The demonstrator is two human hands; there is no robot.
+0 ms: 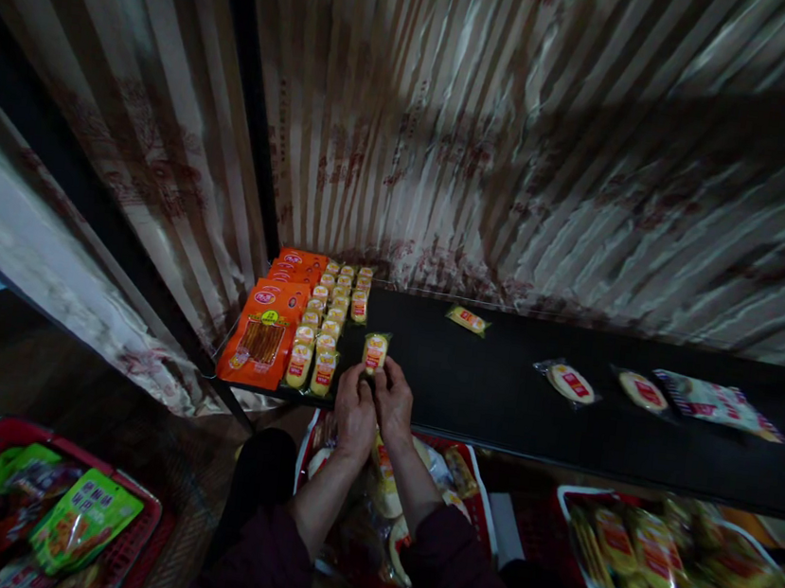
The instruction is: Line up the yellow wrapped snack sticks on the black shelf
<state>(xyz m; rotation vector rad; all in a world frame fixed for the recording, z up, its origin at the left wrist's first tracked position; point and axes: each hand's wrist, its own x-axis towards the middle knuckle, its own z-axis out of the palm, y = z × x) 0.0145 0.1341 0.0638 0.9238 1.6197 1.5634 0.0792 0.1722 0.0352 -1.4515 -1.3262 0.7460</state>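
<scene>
Both my hands meet at the front edge of a black shelf (495,392). Between the fingertips of my left hand (355,413) and my right hand (393,404) is a small wrapped snack cake (376,351), yellow with a red and white label. Fingers of both hands are closed on its lower end. Just left of it stand rows of matching wrapped cakes (317,323), the third row being shorter. Beyond those rows, orange snack packets (265,331) overlap at the shelf's left end.
One wrapped cake (468,319) lies farther back. Round wrapped pastries (571,383) and a striped packet (719,403) lie to the right. Below are a basket (481,505) of snacks, a right basket (565,492) and a red left basket (145,531). A striped curtain (453,149) hangs behind.
</scene>
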